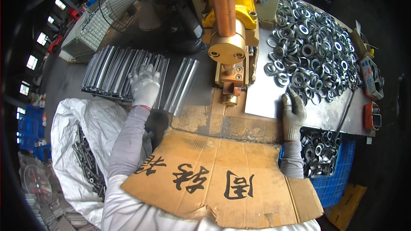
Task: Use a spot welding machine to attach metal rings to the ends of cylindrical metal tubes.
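Note:
My left hand (144,86), in a whitish work glove, lies over a row of long shiny metal strips (112,70) on the left of the bench. Its fingers are stretched out and apart on top of the strips. At the near edge of a big heap of metal rings (314,53) is my right hand (293,119), also gloved. Its thumb and fingers are apart beside the rings; no ring shows plainly in its grip. Between the hands stands a machine with a copper and brass upper electrode (227,47) above a small lower electrode (230,99).
A cardboard sheet (222,162) covers my lap. A white sack (77,111) of metal rods is at lower left. A blue crate (342,175) holds more rings below the right edge. A wire fan guard (122,4) stands behind the strips.

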